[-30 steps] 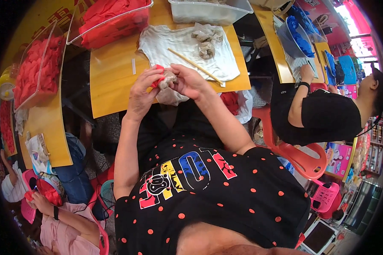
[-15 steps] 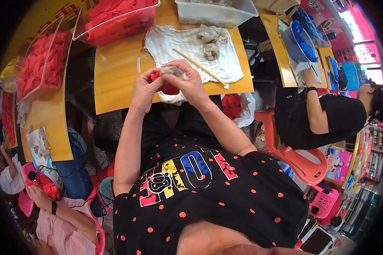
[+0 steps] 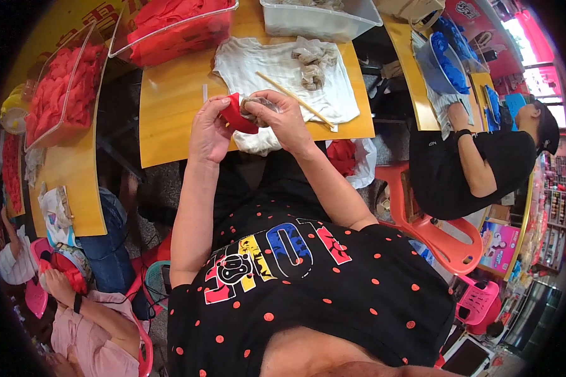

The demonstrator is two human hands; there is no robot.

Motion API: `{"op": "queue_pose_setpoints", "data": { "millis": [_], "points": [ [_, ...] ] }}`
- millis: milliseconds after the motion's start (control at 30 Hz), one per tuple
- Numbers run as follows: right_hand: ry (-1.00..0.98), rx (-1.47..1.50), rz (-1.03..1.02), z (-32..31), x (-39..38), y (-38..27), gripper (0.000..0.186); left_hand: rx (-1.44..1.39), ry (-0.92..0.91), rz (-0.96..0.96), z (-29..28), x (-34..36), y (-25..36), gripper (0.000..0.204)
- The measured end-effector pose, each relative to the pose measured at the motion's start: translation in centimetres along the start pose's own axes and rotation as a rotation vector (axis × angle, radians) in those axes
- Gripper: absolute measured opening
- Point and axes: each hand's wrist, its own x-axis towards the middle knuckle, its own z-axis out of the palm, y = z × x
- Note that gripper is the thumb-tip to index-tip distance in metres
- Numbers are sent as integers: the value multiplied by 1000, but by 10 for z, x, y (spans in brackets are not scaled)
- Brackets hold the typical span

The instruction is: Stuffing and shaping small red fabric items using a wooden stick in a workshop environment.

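Note:
Above the table's near edge, my left hand (image 3: 210,131) is closed, its thumb and fingers pinching a strip of red cloth (image 3: 238,115) that bows downward. My right hand (image 3: 288,127) is closed on a crumpled greyish-brown bundle (image 3: 258,107), thin and shiny like stocking or film. The bundle touches or nearly touches the red cloth's right side; I cannot tell whether they are joined. A white cloth (image 3: 251,66) lies spread beyond my hands, one end hanging over the near edge. On it rest a thin wooden stick (image 3: 295,100) and more greyish-brown bundles (image 3: 313,63).
Clear bins of red cloth stand at the far left (image 3: 182,30) and on the left table (image 3: 63,94). Another bin (image 3: 321,26) sits at the back. A co-worker in black (image 3: 478,160) is at the right by a basin of blue cloth (image 3: 443,66); another person (image 3: 100,327) sits lower left.
My hands have drawn slightly apart. The red cloth, mostly hidden between them before, now shows as a stretched strip at my left fingers, with the bundle plainer in my right.

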Motion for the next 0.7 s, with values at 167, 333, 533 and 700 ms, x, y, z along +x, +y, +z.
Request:
{"op": "queue_pose_setpoints", "data": {
  "millis": [167, 333, 533, 700],
  "points": [
    [-27, -319, -140, -3, 2, -11, 23, -172, -2, -60, 0, 1, 3, 17],
    [-155, -622, -318, -6, 9, -13, 21, -114, -47, -43, 2, 0, 9, 15],
    [-125, -541, -121, 2, 4, -17, 19, 59, -55, 54, 7, 2, 11, 16],
    [36, -406, -122, 6, 3, -8, 19, 738, 254, 759, 22, -6, -5, 19]
  ]
}}
